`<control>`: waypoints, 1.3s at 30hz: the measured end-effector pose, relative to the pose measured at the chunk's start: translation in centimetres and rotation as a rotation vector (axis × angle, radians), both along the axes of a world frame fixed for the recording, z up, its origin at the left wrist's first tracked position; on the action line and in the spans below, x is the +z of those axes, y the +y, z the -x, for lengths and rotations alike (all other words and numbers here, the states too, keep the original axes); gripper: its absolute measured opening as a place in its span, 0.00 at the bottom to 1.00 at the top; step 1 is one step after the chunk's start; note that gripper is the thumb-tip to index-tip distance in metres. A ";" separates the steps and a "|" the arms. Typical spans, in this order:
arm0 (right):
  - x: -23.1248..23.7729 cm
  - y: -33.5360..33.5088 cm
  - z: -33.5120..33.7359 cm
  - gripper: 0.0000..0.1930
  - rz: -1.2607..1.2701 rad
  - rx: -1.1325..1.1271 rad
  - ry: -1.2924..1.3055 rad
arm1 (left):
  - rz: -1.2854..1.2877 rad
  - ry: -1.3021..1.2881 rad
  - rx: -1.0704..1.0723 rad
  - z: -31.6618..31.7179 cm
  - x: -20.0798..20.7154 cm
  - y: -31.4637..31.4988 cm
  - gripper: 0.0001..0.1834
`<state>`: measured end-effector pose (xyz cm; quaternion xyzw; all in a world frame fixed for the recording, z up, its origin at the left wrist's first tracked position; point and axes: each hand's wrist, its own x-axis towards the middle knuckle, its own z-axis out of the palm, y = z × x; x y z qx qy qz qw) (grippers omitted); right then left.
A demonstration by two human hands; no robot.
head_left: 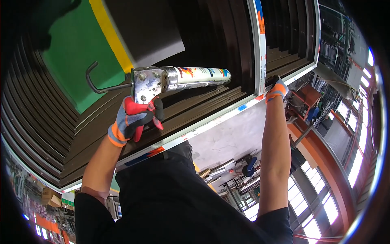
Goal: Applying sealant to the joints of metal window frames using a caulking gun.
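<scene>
My left hand (140, 118), in a grey, orange and black glove, is wrapped round the red handle and trigger of a caulking gun (151, 83). A printed white sealant tube (199, 77) lies in the gun's barrel, its front end pointing right; the bent metal rod sticks out to the left. The gun is above the near rail of a large dark brown frame (203, 105) edged with white printed film. Whether the tube's tip touches the frame is hidden. My right hand (277, 89), gloved alike, grips the near rail beside the upright crossbar (260, 49); its fingertips are partly hidden.
Through the frame show a green floor (81, 53) with a yellow stripe (111, 34) and a dark grey panel (150, 36). Stepped profiles (32, 105) run along the frame's left side. An orange beam (329, 158), shop equipment and bright windows are to the right.
</scene>
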<state>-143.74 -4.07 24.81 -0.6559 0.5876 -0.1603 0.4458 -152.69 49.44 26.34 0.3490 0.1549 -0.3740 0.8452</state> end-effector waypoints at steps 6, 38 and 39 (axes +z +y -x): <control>-1.1 -1.5 0.2 0.15 -0.038 -0.025 -0.060 | -0.033 -0.051 -0.064 -0.4 1.5 0.5 0.28; -14.4 -1.8 38.9 0.17 -0.583 0.487 -0.209 | -0.773 -0.844 0.323 24.1 21.0 -16.2 0.22; -15.1 -2.7 43.5 0.17 -0.496 0.555 -0.010 | -0.801 -0.682 0.224 24.5 21.1 -17.9 0.24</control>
